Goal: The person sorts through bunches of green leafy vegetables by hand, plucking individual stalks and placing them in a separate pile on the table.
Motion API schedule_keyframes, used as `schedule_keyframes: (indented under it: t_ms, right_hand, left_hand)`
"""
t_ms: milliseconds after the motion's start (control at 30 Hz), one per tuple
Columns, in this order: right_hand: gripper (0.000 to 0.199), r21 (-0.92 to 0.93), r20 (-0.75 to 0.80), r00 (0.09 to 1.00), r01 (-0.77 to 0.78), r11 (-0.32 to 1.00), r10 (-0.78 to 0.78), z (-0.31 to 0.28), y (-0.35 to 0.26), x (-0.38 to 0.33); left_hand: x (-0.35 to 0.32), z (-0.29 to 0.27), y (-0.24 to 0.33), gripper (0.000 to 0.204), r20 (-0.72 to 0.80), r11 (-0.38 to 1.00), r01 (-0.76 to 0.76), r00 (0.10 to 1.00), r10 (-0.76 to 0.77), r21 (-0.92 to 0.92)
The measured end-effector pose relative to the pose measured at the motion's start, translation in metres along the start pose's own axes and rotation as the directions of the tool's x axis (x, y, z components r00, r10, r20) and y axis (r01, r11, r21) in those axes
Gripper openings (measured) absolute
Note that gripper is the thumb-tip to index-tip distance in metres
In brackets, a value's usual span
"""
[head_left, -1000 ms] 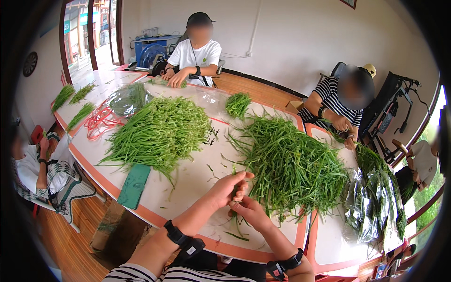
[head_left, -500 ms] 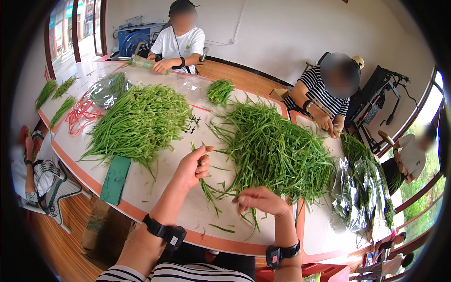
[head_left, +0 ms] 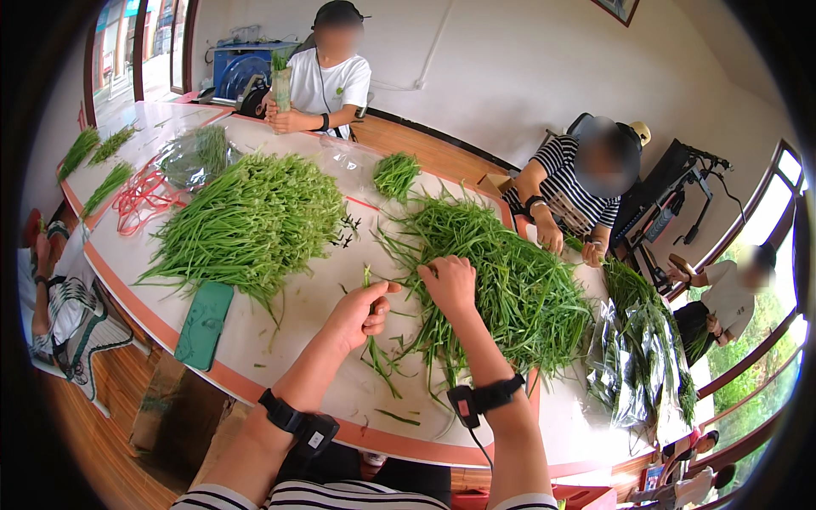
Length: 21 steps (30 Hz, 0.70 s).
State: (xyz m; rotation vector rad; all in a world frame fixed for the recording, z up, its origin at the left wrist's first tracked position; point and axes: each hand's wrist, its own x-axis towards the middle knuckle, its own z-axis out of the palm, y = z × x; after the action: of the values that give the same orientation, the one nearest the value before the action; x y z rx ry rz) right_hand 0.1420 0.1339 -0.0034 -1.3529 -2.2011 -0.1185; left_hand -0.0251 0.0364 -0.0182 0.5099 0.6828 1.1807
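Green heap [head_left: 527,297] lies partly behind right hand [head_left: 452,285], perhaps touching; bags [head_left: 634,387] nearby.

No lettering is readable — the black marks [head_left: 347,229] on the table [head_left: 280,348] and the white label [head_left: 315,439] on the left wristband [head_left: 279,410] (both tiny) are illegible.

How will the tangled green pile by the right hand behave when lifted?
The tangled green pile probably flops, since its long, thin leaves bend and droop. Lifting some may drag neighbours along, as they cross in many directions.
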Motion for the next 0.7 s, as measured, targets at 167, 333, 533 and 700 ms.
schedule_keyframes:
  t_ms: [167,333,533,700]
  right_hand:
    - [0.03,-0.339,0.282,0.943,-0.074,0.938,0.176,0.028,-0.006,0.021]
    - [0.023,0.231,0.135,0.972,-0.222,0.947,0.194,0.026,0.011,0.005]
    - [0.023,0.756,0.056,0.94,-0.261,0.6,0.337,-0.034,-0.005,-0.042]
    - [0.018,0.913,0.151,0.936,-0.255,0.318,0.317,-0.06,-0.001,-0.065]
  left_hand:
    - [0.001,-0.004,-0.001,0.023,0.037,1.0,0.0,0.999,0.0,0.021]
    - [0.002,-0.003,-0.003,0.023,0.015,1.0,0.014,1.0,-0.014,0.001]
    - [-0.004,0.003,-0.002,0.022,-0.017,0.998,0.031,0.999,-0.03,0.049]
    - [-0.004,0.007,-0.002,0.023,0.017,0.994,0.061,0.998,-0.063,0.09]
